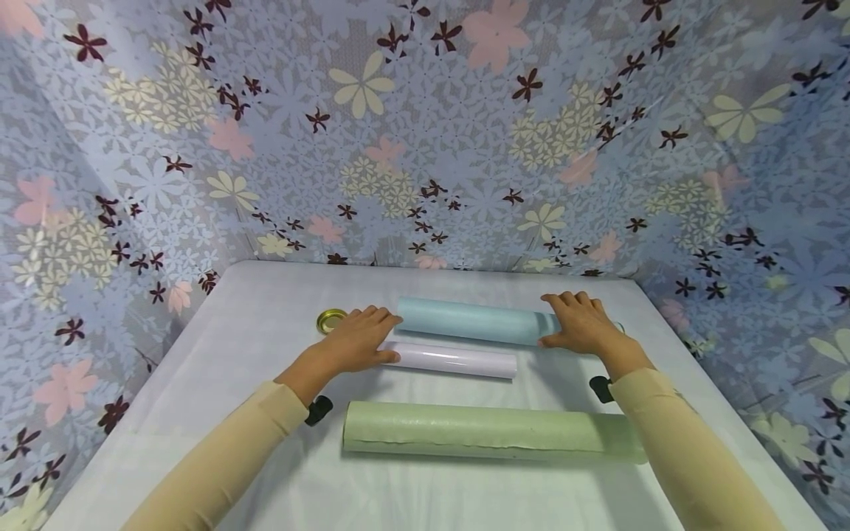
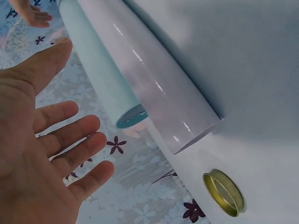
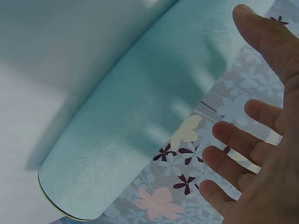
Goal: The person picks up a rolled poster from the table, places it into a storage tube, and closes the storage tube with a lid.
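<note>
A light blue roll (image 1: 468,321) lies at the back of the table, with a shorter, glossy white-lilac roll (image 1: 458,360) just in front of it. My left hand (image 1: 355,341) is over the left ends of these two rolls, its fingers spread and holding nothing. In the left wrist view, the open end of the white-lilac roll (image 2: 154,79) faces a gold ring-shaped lid (image 2: 216,198). My right hand (image 1: 584,324) hovers around the blue roll's right end. Its loosely extended fingers and thumb stand apart from the blue roll (image 3: 117,126) in the right wrist view.
Nearer to me, a thick pale green roll (image 1: 478,431) lies crosswise, its loose edge showing along the front; my right sleeve (image 1: 690,450) overlaps its right end. A white cloth covers the table (image 1: 265,472). Flower-patterned fabric (image 1: 425,133) hangs behind and at both sides.
</note>
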Motion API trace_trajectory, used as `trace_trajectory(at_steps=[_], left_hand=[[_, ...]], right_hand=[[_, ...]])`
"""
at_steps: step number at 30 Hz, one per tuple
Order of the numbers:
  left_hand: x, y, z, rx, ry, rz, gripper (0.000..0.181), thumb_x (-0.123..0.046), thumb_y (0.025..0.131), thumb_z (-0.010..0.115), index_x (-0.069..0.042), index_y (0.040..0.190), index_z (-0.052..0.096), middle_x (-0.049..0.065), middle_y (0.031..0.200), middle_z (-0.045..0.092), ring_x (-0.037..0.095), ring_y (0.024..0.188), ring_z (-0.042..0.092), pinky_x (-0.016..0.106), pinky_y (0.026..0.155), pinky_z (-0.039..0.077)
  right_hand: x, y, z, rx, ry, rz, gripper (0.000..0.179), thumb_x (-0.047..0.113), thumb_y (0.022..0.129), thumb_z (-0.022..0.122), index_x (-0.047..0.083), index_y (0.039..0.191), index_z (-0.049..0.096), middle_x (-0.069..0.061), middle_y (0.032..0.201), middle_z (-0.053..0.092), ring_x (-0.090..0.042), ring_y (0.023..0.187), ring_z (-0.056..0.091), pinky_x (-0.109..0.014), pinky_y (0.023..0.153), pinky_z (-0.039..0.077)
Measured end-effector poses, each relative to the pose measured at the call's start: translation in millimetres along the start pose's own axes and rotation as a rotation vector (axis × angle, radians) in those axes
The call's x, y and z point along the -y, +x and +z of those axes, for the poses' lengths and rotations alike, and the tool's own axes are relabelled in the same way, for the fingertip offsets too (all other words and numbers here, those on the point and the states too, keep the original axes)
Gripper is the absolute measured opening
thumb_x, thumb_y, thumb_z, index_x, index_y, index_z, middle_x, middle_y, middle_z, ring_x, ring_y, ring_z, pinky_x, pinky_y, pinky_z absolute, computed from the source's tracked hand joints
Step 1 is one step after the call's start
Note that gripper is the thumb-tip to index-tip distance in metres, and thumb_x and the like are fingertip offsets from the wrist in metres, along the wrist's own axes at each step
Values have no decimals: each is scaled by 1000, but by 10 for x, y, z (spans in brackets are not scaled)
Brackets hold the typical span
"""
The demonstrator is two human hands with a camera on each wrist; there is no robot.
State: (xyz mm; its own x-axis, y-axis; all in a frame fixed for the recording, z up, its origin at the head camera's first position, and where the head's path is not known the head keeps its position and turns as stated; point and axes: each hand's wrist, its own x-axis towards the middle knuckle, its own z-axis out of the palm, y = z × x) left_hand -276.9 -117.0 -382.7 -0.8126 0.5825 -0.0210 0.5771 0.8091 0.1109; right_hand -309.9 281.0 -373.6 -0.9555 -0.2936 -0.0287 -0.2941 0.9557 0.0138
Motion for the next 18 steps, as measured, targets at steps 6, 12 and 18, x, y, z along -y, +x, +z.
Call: trace_trajectory(at_steps=[6, 12, 18], left_hand=[[-10, 79, 60, 20, 44, 14, 70, -49, 86, 62, -11, 141, 42, 10, 137, 49, 28, 126, 46, 46, 102, 39], [-19, 164, 144, 52, 66, 16, 68, -47, 86, 63, -10, 139, 43, 9, 135, 50, 27, 125, 47, 46, 103, 39], [-63, 224, 207, 68, 71, 26, 65, -46, 84, 67, -7, 133, 47, 10, 130, 52, 28, 119, 49, 45, 98, 41]], right_hand=[[-38, 77, 50, 16, 1, 6, 86, 47, 74, 75, 8, 142, 37, -25, 132, 47, -48, 119, 40, -64, 95, 32], [-76, 148, 117, 52, 0, 16, 88, 47, 73, 75, 8, 142, 36, -25, 136, 44, -49, 122, 37, -65, 96, 30], [-99, 193, 182, 69, -4, 23, 88, 45, 73, 76, 8, 141, 37, -25, 135, 45, -49, 122, 37, -65, 98, 29]])
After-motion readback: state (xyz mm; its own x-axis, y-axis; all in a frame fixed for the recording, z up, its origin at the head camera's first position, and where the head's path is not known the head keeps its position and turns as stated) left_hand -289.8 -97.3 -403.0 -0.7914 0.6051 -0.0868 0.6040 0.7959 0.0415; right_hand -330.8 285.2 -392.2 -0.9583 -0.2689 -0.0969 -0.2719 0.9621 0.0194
